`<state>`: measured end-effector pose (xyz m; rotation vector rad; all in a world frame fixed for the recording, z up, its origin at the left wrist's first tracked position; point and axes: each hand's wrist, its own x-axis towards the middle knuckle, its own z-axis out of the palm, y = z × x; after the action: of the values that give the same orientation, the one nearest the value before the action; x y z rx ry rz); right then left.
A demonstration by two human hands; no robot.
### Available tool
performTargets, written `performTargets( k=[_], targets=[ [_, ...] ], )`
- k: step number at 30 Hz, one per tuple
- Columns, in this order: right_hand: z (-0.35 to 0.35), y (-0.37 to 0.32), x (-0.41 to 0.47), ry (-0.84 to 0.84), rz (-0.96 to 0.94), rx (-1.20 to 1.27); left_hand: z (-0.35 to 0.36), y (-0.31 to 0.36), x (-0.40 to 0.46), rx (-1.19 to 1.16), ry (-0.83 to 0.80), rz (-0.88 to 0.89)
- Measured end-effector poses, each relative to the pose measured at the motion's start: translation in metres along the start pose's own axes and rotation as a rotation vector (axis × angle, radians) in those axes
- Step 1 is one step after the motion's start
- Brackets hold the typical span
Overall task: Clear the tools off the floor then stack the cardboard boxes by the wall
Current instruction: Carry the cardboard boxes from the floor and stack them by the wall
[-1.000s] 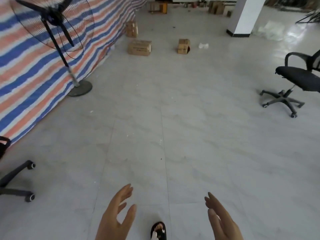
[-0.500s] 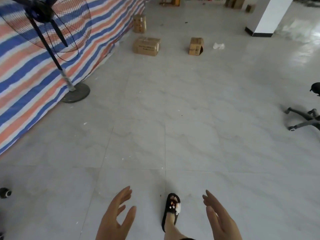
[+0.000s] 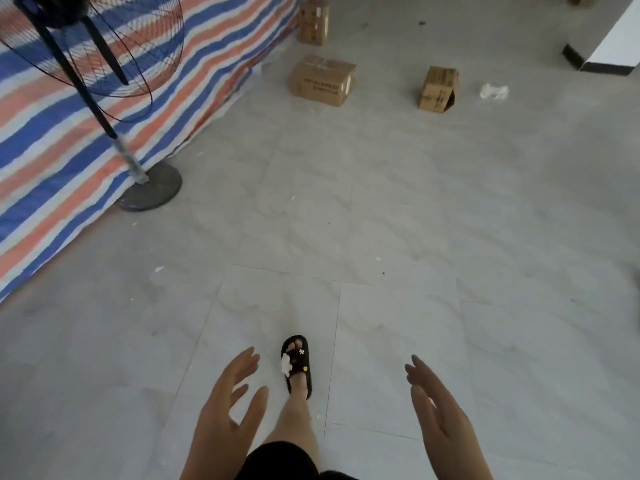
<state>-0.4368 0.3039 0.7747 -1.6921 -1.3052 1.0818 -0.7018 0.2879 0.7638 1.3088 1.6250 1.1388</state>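
Three cardboard boxes sit on the tiled floor (image 3: pixel 398 209) far ahead of me: the widest box (image 3: pixel 322 80) lies flat just off the striped tarp (image 3: pixel 69 140); a taller box (image 3: pixel 313 20) stands beyond it, closer against the tarp; a small box (image 3: pixel 438 89) stands well apart to the right, its near end open. Crumpled clear plastic (image 3: pixel 494 91) lies just right of the small box. My left hand (image 3: pixel 227 410) is raised low in view, fingers straight and spread, thumb out, holding nothing. My right hand (image 3: pixel 441 415) is raised likewise, seen edge-on, fingers straight and close together, holding nothing. Between the hands my foot in a black sandal (image 3: pixel 297 367) is planted on a tile. At left, a black pedestal fan (image 3: pixel 104 46) stands on its round base (image 3: pixel 152 188) beside the tarp. White pillar base (image 3: pixel 609 53) at upper right.
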Motion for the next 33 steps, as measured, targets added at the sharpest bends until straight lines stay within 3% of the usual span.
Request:
performTargets(
  k=[8,15,23,27,33],
  targets=[
    [0.042,-0.071,0.250,0.030,-0.049,0.027,0.014,0.036,0.281,0.023,-0.014,0.063],
    [0.050,-0.111,0.417,0.073,0.016,0.037,0.044,0.046,0.460,0.072,-0.111,0.038],
    [0.030,-0.143,0.667,0.050,0.062,0.038,0.133,0.054,0.697,0.038,-0.100,0.021],
    [0.007,-0.186,0.805,0.098,-0.022,0.036,0.177,0.083,0.816,0.009,-0.071,0.045],
    [0.012,-0.207,0.958,0.049,-0.010,-0.006,0.219,0.105,0.965,-0.002,-0.028,0.008]
  ],
)
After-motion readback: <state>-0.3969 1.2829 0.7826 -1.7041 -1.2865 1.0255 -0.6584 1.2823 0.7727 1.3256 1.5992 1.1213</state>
